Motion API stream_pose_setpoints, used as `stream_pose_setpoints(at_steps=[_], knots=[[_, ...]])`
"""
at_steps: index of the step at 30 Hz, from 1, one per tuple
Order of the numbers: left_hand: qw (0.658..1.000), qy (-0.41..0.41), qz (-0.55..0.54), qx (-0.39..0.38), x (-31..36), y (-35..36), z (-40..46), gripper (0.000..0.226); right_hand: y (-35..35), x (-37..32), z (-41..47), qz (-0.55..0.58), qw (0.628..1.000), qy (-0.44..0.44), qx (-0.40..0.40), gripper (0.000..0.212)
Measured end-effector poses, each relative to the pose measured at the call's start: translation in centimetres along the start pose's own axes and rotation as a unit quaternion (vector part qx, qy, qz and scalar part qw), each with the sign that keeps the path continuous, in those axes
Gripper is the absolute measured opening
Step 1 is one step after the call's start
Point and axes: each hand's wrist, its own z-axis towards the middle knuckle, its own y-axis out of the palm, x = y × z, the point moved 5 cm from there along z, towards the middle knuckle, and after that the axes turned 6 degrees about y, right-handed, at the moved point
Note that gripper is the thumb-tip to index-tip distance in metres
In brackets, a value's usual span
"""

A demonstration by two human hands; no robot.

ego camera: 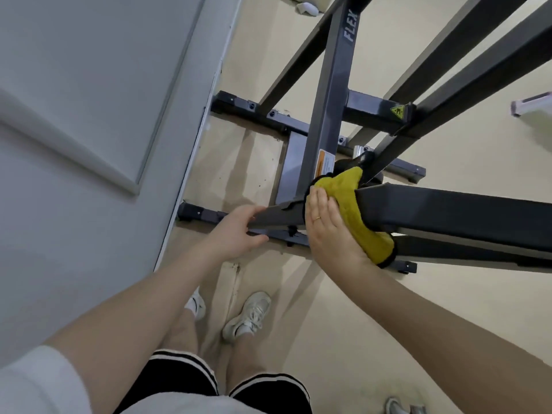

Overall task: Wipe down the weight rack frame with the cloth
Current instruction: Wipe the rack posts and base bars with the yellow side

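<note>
The dark grey weight rack frame (448, 210) fills the upper right, seen from above, with long rails running off to the right and an upright marked FLEX. A yellow cloth (352, 204) is draped over the near top rail close to its left end. My right hand (325, 222) lies flat on the cloth with straight fingers, pressing it against the rail. My left hand (236, 231) holds the rail's left end, fingers over the top and thumb curled under it.
A grey wall with a white panel (89, 115) runs along the left, close to the rack's feet (191, 212). The beige floor (343, 309) holds my two white shoes (248, 316). A small white object (307, 8) lies at the top, another item (530, 104) at the right edge.
</note>
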Motion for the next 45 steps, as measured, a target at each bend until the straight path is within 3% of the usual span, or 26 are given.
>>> stream_pose_setpoints(at_steps=[5, 7, 12, 15, 18, 20, 22, 25, 30, 39, 42, 45], knots=[[1.000, -0.017, 0.016, 0.006, -2.9, 1.1, 1.4, 0.062, 2.2, -2.2, 0.3, 0.012, 0.999, -0.025, 0.040, 0.061], [1.000, -0.007, 0.013, -0.002, -2.6, 1.8, 2.2, 0.068, 2.3, -0.3, -1.9, 0.015, 0.997, 0.027, 0.064, 0.069], [0.999, 0.042, -0.003, -0.015, -0.3, 3.3, 4.5, 0.096, 2.0, 1.1, -3.3, 0.019, 0.985, 0.131, 0.113, 0.059], [0.996, 0.079, 0.009, -0.040, 0.2, 4.4, 5.8, 0.087, 2.7, -2.3, -0.4, 0.034, 0.994, 0.090, 0.051, 0.058], [0.995, 0.089, 0.039, -0.038, -0.3, 4.7, 6.5, 0.080, 3.4, -3.7, 0.4, 0.043, 0.998, 0.023, 0.044, 0.064], [0.996, 0.088, 0.027, -0.016, -0.4, 4.6, 6.8, 0.077, 3.0, -2.0, -0.7, 0.076, 0.994, 0.045, 0.066, 0.068], [0.995, 0.090, 0.027, 0.012, -0.6, 4.7, 7.1, 0.073, 2.3, 0.3, -2.5, 0.140, 0.982, 0.102, 0.081, 0.061], [0.994, 0.097, 0.054, 0.025, -1.0, 4.8, 7.5, 0.073, 1.8, 1.6, -3.2, 0.150, 0.967, 0.170, 0.113, 0.054], [0.997, 0.072, -0.014, 0.030, -1.7, 4.8, 6.9, 0.068, 2.3, -2.5, 1.1, 0.154, 0.983, 0.101, 0.016, 0.056], [0.994, -0.010, -0.022, 0.109, -7.1, 4.9, 3.4, 0.068, 2.9, -3.0, 0.6, 0.202, 0.978, 0.049, 0.014, 0.047], [0.990, -0.006, -0.045, 0.131, -8.2, 5.7, 2.8, 0.066, 2.6, -4.4, 1.5, 0.182, 0.983, 0.027, -0.008, 0.034], [0.985, -0.008, -0.056, 0.164, -9.9, 6.5, 2.6, 0.064, 2.9, -6.2, 2.9, 0.133, 0.990, 0.000, -0.036, 0.041]])
